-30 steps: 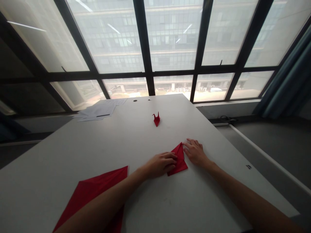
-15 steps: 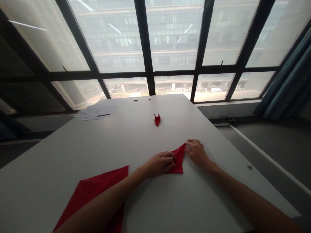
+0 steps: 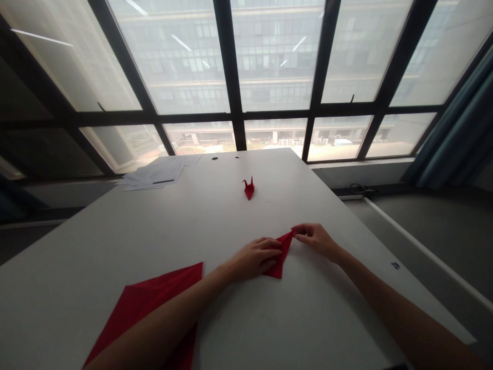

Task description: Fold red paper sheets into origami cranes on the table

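A partly folded sheet of red origami paper [image 3: 278, 271] lies on the white table in front of me, its pointed corner aimed up and to the right. My left hand [image 3: 254, 258] rests over it, fingers stretched out and pressing it down, so much of the paper's left part is hidden. At the pointed tip, the thumb and fingers of my right hand [image 3: 313, 237] are pinched together on the paper. Farther back stands a small finished red paper crane [image 3: 249, 191]. Under my left forearm lies a larger red sheet [image 3: 154, 295], partly covered by the arm.
White paper sheets [image 3: 154, 172] are spread at the far left of the white table [image 3: 185, 216], with a dark pen [image 3: 164, 181] on them. Large windows [image 3: 275, 56] rise behind the table. A blue curtain [image 3: 450, 128] hangs at the right.
My right hand has closed into a pinch at the paper's tip. The paper's right edge has folded inward, making it narrower. My left hand has barely moved.
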`<state>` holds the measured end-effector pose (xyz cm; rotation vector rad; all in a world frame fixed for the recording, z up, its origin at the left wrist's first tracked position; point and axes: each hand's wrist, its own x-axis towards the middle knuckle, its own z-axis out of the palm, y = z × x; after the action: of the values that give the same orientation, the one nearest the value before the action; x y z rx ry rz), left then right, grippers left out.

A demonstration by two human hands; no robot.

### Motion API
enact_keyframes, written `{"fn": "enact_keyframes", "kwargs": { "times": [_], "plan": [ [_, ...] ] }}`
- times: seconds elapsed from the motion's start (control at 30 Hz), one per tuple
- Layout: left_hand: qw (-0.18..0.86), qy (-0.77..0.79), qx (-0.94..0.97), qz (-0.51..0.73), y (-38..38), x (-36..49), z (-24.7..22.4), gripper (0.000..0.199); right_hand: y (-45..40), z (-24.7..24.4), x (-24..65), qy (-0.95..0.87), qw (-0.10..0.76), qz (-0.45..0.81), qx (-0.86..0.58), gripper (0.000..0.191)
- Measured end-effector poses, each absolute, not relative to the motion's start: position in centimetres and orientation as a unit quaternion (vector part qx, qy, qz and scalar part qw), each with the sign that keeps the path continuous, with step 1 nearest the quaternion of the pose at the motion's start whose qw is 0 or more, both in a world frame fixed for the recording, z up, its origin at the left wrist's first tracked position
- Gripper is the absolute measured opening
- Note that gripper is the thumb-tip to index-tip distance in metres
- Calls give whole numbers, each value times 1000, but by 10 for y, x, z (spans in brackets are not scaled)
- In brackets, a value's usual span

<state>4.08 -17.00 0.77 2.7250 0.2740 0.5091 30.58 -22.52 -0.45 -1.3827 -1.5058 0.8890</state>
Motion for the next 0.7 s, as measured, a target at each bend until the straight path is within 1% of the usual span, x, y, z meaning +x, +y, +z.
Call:
{"fn": "enact_keyframes", "kwargs": {
  "times": [0.1, 0.33, 0.7],
  "plan": [
    [180, 93, 963, 176, -169, 41, 7, 35, -225, -5, 308, -608, 444, 376, -540, 36],
    [191, 84, 962, 179, -167, 41, 2, 35, -218, -13, 308, -624, 436, 333, -556, 30],
    [193, 83, 962, 176, -166, 41, 0, 36, -214, -9, 309, -619, 438, 344, -555, 29]
  ]
}}
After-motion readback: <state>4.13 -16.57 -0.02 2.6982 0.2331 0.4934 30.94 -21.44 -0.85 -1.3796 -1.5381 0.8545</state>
